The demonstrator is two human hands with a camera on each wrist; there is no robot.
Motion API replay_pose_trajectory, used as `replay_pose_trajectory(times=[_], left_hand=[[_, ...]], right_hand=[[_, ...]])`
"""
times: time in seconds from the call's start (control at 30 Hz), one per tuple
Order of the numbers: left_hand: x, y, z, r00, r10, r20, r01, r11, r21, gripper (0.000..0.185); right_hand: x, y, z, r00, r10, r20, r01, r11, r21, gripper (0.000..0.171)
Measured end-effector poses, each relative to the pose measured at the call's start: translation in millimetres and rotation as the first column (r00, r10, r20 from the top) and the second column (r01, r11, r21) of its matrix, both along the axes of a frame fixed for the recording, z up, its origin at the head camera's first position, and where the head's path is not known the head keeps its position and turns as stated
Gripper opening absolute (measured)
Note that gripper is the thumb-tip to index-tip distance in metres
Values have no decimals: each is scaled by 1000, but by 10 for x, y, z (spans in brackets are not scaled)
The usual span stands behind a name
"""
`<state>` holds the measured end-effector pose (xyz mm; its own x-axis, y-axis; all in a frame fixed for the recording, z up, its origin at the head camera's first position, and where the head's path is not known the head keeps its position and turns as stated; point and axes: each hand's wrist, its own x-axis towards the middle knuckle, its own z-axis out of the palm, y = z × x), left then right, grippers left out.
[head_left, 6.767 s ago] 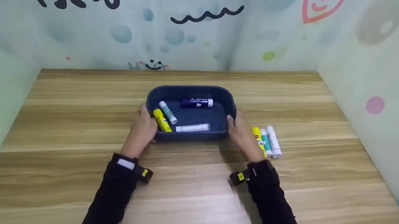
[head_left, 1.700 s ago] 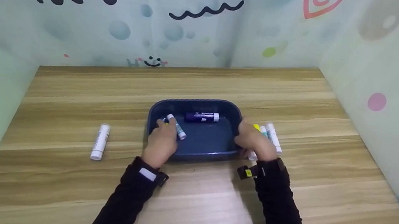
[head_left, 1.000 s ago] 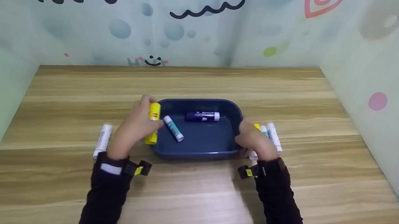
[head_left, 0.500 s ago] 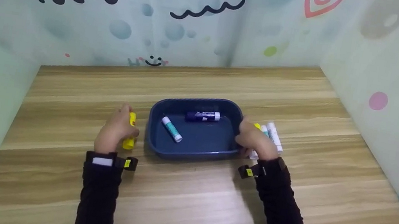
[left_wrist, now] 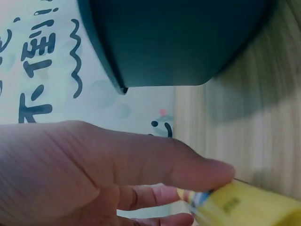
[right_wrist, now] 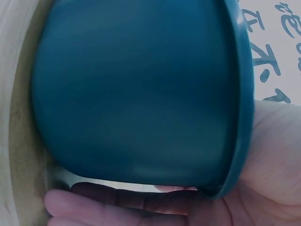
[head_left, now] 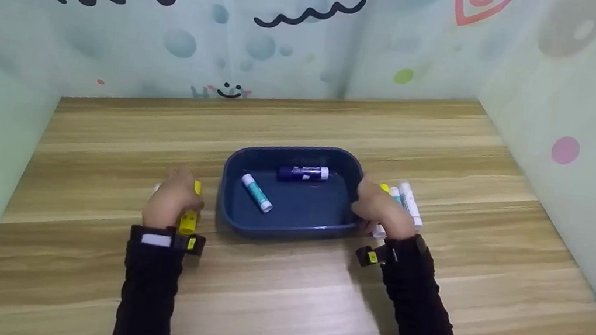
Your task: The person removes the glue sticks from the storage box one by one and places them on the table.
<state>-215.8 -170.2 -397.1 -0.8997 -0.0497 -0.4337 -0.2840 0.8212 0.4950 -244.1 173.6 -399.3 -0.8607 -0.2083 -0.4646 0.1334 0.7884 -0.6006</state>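
Observation:
My left hand point(head_left: 170, 201) pinches a yellow glue stick point(head_left: 189, 221) low over the table, left of a dark blue plastic bin point(head_left: 288, 231). In the left wrist view, thumb and fingers lie on either side of the yellow glue stick point(left_wrist: 249, 207). A white glue stick point(head_left: 156, 188) is mostly hidden behind that hand. My right hand point(head_left: 383, 208) holds the bin's right end; the right wrist view has its fingers point(right_wrist: 94, 209) along the bin's outside, with the thumb hidden. Inside the bin lie a turquoise-and-white glue stick point(head_left: 257, 193) and a purple glue stick point(head_left: 303, 173).
Just right of the bin, partly covered by my right hand, lie a white glue stick point(head_left: 410, 205), a turquoise one point(head_left: 395, 194), a yellow one point(head_left: 385, 187) and another white end point(head_left: 379, 231). Printed walls enclose the wooden table point(head_left: 283, 307) at the back and sides.
My left hand let go of the bin; a white glue stick then lay on the table at left. It lifted the yellow glue stick out and lowered it beside the white one. The right hand stayed at the bin.

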Motion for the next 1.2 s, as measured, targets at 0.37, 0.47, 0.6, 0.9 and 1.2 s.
replay_pose_trajectory(times=[0.37,0.47,0.6,0.9,1.2], left_hand=[[45,323,315,950,-44,-309,88,987,132,43],[60,512,320,912,-124,-390,190,972,135,34],[75,743,216,899,-209,-385,256,964,75,31],[50,1031,-218,878,-144,-456,83,985,-150,47],[6,1092,-360,886,-153,-439,68,977,-203,55]], right_hand=[[11,27,10,1000,-15,-11,15,1000,-16,59],[10,28,11,1000,-15,-14,14,1000,-21,60],[9,37,0,1000,-5,-27,5,1000,-22,62],[-3,35,-15,999,11,-32,-12,1000,-19,68],[-1,16,0,999,7,-36,-7,1000,-18,64]])
